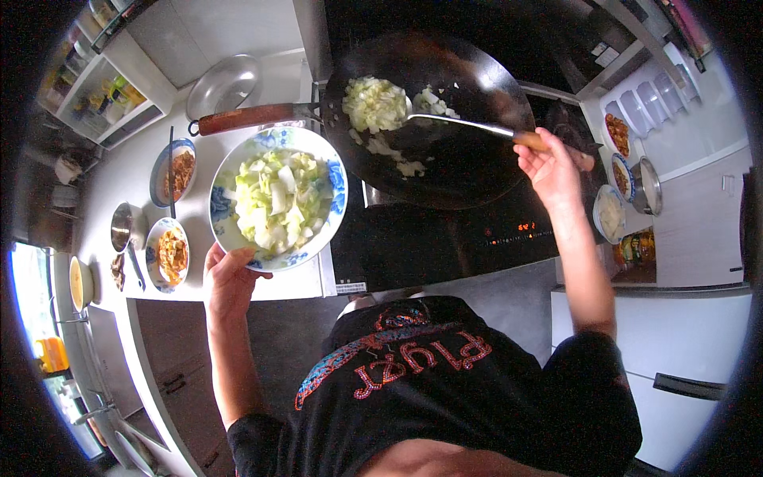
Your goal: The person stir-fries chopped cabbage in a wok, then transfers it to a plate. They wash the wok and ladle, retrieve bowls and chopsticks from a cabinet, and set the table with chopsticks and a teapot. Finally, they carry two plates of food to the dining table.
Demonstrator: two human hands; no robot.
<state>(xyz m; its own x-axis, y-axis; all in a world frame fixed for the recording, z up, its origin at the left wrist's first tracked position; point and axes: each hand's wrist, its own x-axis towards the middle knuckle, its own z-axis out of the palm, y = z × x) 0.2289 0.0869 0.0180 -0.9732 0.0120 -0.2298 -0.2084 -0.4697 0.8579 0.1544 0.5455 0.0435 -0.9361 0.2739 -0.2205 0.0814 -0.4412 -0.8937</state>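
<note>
My left hand [233,277] grips the near rim of a white plate with blue flowers [338,185]. Chopped cabbage [280,200] lies heaped on it. The plate is left of a large dark wok [465,173]. My right hand [551,164] holds the wooden handle of a metal ladle or spatula [471,124], whose head is partly hidden by a pile of chopped cabbage [374,104] at the wok's left side. A smaller bit of cabbage [434,104] lies near the tool's shaft, with a few pale scraps below. The wok's wooden handle [253,118] points left, above the plate.
The wok stands on a black cooktop [411,244] with lit digits. On the left counter are a metal bowl [122,226], a bowl of food with chopsticks [156,179], another food bowl [150,256] and a large shiny lid or basin [223,86]. Several more dishes, including a white bowl [602,229], stand right.
</note>
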